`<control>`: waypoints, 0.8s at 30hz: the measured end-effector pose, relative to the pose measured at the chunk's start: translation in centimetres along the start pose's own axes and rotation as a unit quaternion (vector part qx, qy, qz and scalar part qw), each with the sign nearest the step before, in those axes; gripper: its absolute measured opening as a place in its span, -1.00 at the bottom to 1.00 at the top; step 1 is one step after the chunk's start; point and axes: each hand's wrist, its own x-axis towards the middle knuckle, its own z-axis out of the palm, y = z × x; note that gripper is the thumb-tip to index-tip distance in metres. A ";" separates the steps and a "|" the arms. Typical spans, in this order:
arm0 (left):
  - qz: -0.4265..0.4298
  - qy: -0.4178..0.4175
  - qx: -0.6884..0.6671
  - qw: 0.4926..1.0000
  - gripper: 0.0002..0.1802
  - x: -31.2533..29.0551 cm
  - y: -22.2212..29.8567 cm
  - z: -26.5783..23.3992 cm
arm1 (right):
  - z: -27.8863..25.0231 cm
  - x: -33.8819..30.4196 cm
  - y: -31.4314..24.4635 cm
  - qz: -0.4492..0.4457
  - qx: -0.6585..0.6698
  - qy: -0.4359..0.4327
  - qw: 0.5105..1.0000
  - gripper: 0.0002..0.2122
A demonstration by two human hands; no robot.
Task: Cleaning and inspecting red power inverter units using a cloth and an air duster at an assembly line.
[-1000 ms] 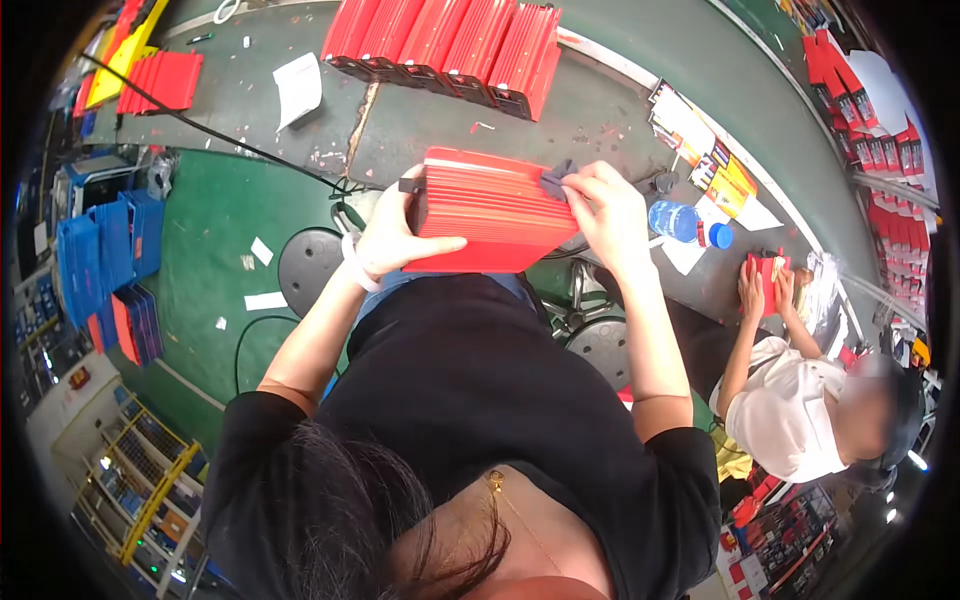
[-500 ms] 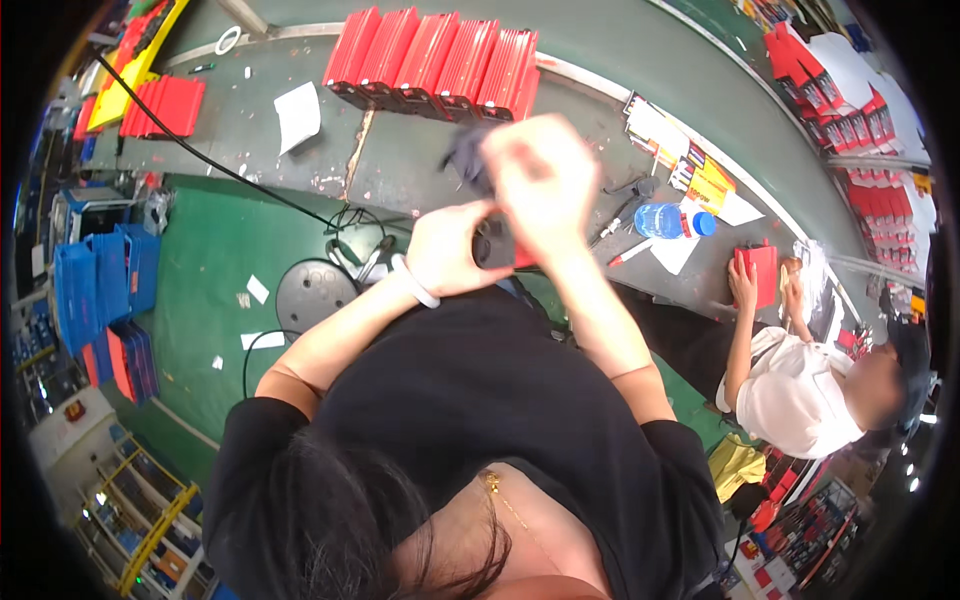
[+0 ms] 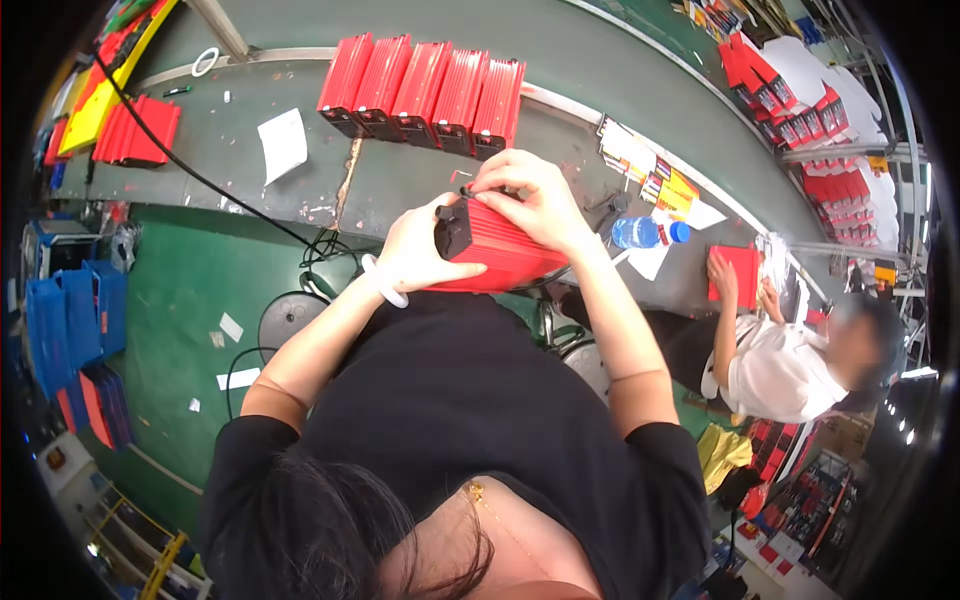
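I watch the left hand (image 3: 415, 250) clasp the left end of the red finned case (image 3: 515, 250), before the black shirt (image 3: 480, 380); likely stiff, heavyish, best gripped endwise. The right hand (image 3: 535, 205) pinches a dark scrap (image 3: 467, 189).

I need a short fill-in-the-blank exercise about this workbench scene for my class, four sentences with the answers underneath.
1. The left hand grips a ribbed box whose ribbed surface is coloured ____.
2. Beyond that box, a row of ____ similar boxes stands on the bench.
3. The plastic bottle has a ____ cap.
4. A white band circles the person's ____ wrist.

Missing words: red; five; blue; left.
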 end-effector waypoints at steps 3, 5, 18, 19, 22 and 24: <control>0.002 -0.027 -0.041 0.999 -0.16 0.4 -0.4 -0.8 | -0.3 0.5 -0.5 0.025 -0.013 0.004 1.000 -0.81; -0.013 -0.046 -0.123 0.991 -0.20 0.6 -0.8 -0.7 | -0.5 0.5 -0.8 0.100 0.062 0.027 0.993 -0.76; -0.025 -0.119 -0.196 0.973 -0.20 1.4 -2.5 -1.4 | -2.0 -1.2 1.7 0.143 0.006 -0.001 0.990 -0.90; 0.007 -0.090 -0.222 0.971 -0.18 1.4 -2.1 -1.1 | -2.2 -1.5 1.8 0.204 0.130 0.043 0.969 -0.90; -0.038 -0.097 -0.191 0.976 -0.16 1.2 -2.9 -1.5 | -3.4 -2.4 2.1 0.227 0.135 0.047 0.963 -0.91; -0.037 -0.091 -0.189 0.977 -0.16 1.3 -3.1 -1.4 | -3.8 -2.7 2.0 0.249 0.137 0.052 0.957 -0.91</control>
